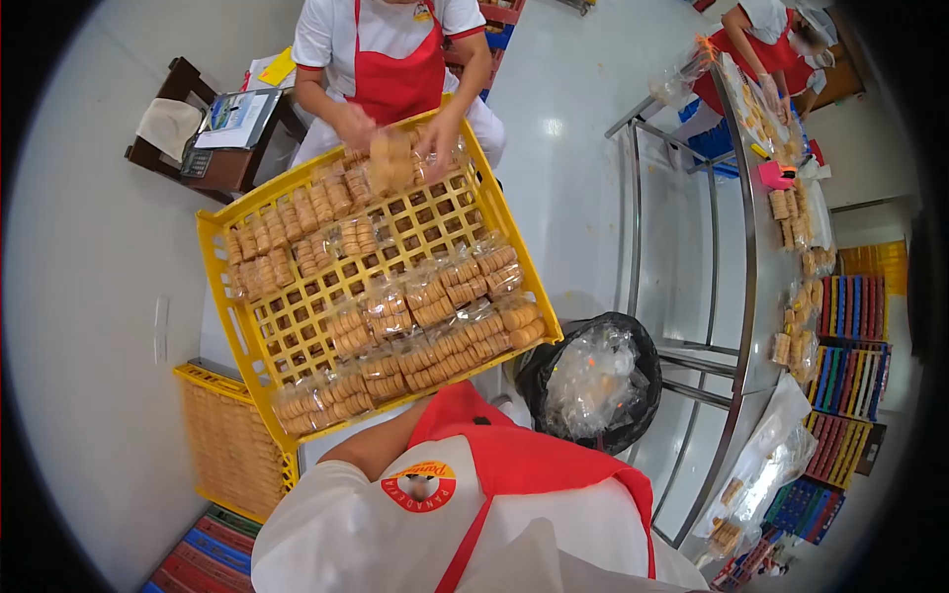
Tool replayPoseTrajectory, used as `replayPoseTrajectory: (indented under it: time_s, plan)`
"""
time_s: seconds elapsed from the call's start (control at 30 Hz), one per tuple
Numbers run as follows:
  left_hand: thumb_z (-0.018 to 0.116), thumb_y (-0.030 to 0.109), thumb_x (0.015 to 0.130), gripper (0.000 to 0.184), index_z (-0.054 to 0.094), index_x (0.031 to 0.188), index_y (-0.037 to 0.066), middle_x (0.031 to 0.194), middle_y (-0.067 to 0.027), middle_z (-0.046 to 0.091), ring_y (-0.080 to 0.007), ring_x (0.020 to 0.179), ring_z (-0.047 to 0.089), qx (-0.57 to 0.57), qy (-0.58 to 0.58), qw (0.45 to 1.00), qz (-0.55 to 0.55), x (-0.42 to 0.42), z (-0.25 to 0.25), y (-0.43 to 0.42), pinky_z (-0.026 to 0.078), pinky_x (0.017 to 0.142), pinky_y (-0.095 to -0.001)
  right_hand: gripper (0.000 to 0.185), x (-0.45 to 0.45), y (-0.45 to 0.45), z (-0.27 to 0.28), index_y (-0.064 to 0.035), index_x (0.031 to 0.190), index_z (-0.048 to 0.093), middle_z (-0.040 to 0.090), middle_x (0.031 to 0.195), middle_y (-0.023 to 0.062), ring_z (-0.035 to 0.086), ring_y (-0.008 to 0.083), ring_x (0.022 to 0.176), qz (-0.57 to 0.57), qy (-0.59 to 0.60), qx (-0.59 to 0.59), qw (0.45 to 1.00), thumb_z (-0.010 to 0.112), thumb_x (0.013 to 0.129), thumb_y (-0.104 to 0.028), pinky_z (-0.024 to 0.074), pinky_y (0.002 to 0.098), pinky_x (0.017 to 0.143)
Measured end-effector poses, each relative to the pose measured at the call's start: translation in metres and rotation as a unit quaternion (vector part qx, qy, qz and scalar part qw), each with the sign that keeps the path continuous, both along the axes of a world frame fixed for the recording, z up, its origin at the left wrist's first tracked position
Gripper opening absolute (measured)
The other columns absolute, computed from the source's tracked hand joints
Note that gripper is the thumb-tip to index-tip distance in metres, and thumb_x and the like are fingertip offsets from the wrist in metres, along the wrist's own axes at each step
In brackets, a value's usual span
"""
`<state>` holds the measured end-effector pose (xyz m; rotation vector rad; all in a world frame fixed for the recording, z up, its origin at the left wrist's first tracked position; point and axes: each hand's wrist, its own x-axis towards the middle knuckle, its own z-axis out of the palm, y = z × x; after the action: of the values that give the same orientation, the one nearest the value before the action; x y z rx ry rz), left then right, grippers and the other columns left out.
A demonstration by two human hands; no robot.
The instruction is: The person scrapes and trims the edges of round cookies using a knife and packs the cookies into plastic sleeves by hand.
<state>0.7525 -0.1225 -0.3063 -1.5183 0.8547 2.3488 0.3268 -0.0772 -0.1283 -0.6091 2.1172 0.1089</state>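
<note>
A yellow plastic crate (425, 222) with a grid bottom lies in front of me, slanted in the view. Clear packs of round biscuits (450, 351) stand in rows along its near side, and more packs (301, 210) line its far side. Across the crate a seated co-worker in a red apron has both hands at the far rows, with a blurred pack (391, 161) between them. Part of my arm shows at the crate's near edge, but neither of my hands can be seen.
A bin with a black bag (593, 381) holds clear plastic. To the right runs a steel table (746, 296) bearing biscuit packs, with other workers at its far end. Coloured crates (850, 306) are stacked beyond it. A wooden chair (232, 168) with papers stands at the left.
</note>
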Motion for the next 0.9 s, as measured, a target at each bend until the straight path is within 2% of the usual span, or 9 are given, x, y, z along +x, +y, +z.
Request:
replayPoseTrajectory:
  time_s: [0.53,0.73,0.9]
  plan:
    - [0.07,0.036,0.085,0.06,0.053,0.133,0.004,0.127,-0.0218,0.055,-0.0315,0.118,0.056,-0.005,-0.005,0.999,-0.034,0.007,-0.002,-0.013,0.047,0.097,-0.0405,0.015,0.024,0.012,0.003,-0.009,0.09,0.064,0.062,0.069,0.0102,0.06,0.0255,0.062,-0.021,-0.001,-0.019,1.0,0.065,0.079,-0.018,0.0445,0.0391,0.058]
    - [0.069,0.036,0.085,0.058,0.054,0.131,0.004,0.125,-0.0222,0.056,-0.0318,0.117,0.057,-0.042,-0.04,0.998,-0.034,0.003,0.001,-0.011,0.047,0.096,-0.0405,0.014,-0.006,0.026,-0.013,-0.0095,0.091,0.064,0.062,0.069,0.011,0.06,0.0272,0.063,-0.02,-0.027,-0.059,0.998,0.064,0.079,-0.016,0.0446,0.0401,0.058]
    - [0.069,0.036,0.085,0.057,0.055,0.13,0.003,0.123,-0.0225,0.058,-0.032,0.115,0.059,-0.065,-0.084,0.994,-0.015,-0.01,0.008,0.032,0.048,0.095,-0.0406,0.014,-0.051,0.042,-0.034,-0.01,0.092,0.064,0.062,0.07,0.0117,0.06,0.0286,0.064,-0.007,-0.061,-0.099,0.993,0.064,0.079,-0.014,0.0446,0.0408,0.059]
